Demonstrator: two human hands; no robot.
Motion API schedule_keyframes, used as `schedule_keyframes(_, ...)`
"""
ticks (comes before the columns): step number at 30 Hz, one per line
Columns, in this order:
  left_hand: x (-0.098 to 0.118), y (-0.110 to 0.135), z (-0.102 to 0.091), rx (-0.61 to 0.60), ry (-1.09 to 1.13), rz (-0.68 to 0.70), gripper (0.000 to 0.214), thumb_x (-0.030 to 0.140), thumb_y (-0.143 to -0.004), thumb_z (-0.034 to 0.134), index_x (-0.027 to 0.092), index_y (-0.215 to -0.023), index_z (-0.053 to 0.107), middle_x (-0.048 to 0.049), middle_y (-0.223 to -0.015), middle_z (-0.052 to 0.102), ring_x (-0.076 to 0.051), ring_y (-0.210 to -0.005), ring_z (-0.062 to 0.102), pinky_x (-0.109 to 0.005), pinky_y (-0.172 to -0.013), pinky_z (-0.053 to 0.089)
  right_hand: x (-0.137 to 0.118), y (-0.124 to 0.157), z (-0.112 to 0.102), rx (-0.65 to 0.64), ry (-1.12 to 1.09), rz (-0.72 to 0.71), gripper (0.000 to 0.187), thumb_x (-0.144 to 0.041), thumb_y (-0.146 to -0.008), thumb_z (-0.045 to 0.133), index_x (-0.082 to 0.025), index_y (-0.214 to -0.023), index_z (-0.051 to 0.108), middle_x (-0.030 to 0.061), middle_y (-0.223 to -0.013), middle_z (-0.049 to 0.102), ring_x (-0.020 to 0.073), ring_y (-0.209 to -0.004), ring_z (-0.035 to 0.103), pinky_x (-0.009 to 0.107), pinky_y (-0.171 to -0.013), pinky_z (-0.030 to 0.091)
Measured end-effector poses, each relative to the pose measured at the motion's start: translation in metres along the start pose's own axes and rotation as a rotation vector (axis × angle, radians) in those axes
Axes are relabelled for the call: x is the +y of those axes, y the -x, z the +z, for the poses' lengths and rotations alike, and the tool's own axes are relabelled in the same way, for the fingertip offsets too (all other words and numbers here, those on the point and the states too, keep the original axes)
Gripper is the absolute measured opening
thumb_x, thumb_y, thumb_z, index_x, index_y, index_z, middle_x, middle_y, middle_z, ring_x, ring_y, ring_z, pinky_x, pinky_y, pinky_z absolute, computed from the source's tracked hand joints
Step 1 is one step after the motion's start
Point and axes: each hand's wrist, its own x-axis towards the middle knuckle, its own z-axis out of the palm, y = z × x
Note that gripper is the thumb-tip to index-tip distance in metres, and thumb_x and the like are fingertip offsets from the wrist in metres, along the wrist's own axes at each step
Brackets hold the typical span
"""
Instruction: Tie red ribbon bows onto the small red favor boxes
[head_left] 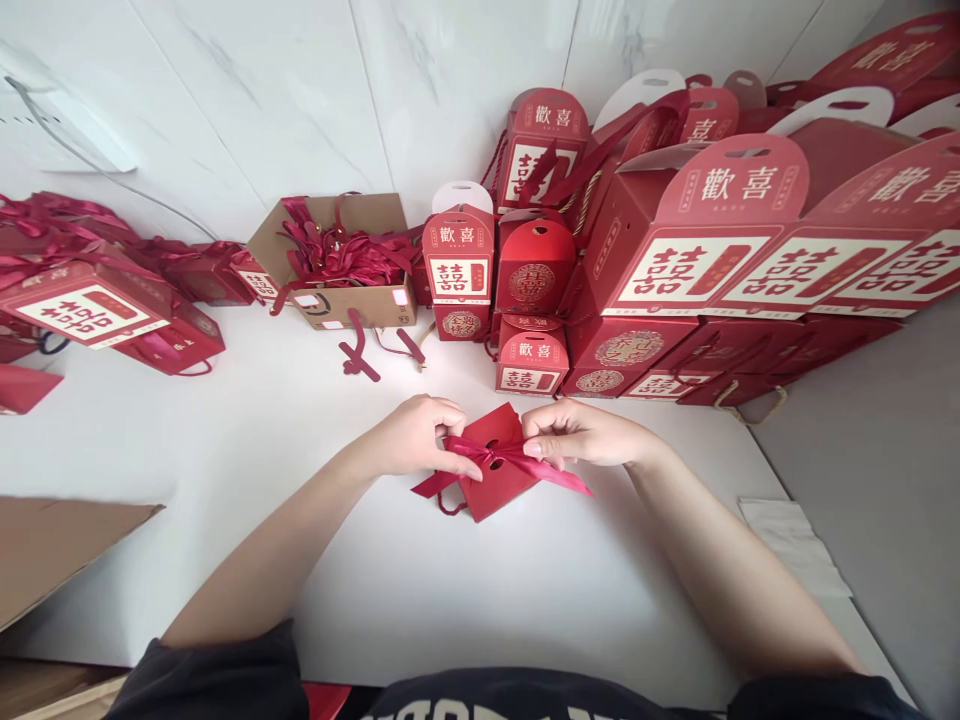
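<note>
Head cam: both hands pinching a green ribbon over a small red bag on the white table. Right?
Not quite: the ribbon is red, not green, as the head view shows. The rest stands: the left hand and right hand pinch it over the small red bag on the white table.

Dark short sleeves [214,675] on a dark top [517,697] — white lettering on its front.

Red gift box [499,492] — crimson ribbon [517,458] across it
</note>
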Motion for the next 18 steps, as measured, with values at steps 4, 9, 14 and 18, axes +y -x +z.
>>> schedule_keyframes(4, -0.006, -0.002, 0.0, -0.014, 0.068, 0.033, 0.059, 0.052, -0.059, 0.081, 0.017, -0.054, 0.034, 0.0054, -0.061, 0.036, -0.01, -0.059, 0.032, -0.025, -0.053, 0.025, 0.003, -0.001, 0.0, -0.001, -0.008, -0.01, 0.038, -0.049, -0.087, 0.06, -0.015, -0.073, 0.056, -0.0028, -0.062, 0.055, 0.0079, -0.056, 0.049, 0.02, -0.056, 0.039)
schedule_keyframes(9, -0.012, -0.004, 0.0, -0.048, 0.162, 0.097, 0.057, 0.047, -0.059, 0.083, 0.017, -0.053, 0.035, 0.0053, -0.061, 0.037, -0.01, -0.058, 0.034, -0.024, -0.052, 0.027, 0.012, -0.004, -0.002, -0.015, -0.089, -0.01, 0.036, -0.047, -0.086, 0.062, -0.015, -0.071, 0.055, -0.0047, -0.055, 0.052, 0.0067, -0.05, 0.045, 0.019, -0.05, 0.037)
schedule_keyframes(14, -0.018, -0.006, 0.004, -0.056, 0.223, 0.11, 0.055, 0.046, -0.059, 0.082, 0.016, -0.053, 0.036, 0.0045, -0.064, 0.042, -0.009, -0.058, 0.036, -0.023, -0.052, 0.029, 0.021, -0.007, -0.003, -0.015, -0.119, -0.064, 0.036, -0.045, -0.086, 0.064, -0.015, -0.07, 0.054, -0.0048, -0.056, 0.052, 0.0061, -0.049, 0.045, 0.019, -0.048, 0.035)
schedule_keyframes(18, -0.02, -0.006, 0.003, -0.017, 0.143, 0.148, 0.055, 0.046, -0.06, 0.082, 0.017, -0.054, 0.036, 0.0052, -0.062, 0.037, -0.009, -0.059, 0.034, -0.024, -0.053, 0.027, 0.022, -0.011, 0.0, 0.005, -0.165, -0.123, 0.037, -0.045, -0.085, 0.065, -0.014, -0.068, 0.053, -0.0061, -0.053, 0.049, 0.005, -0.045, 0.04, 0.019, -0.046, 0.031)
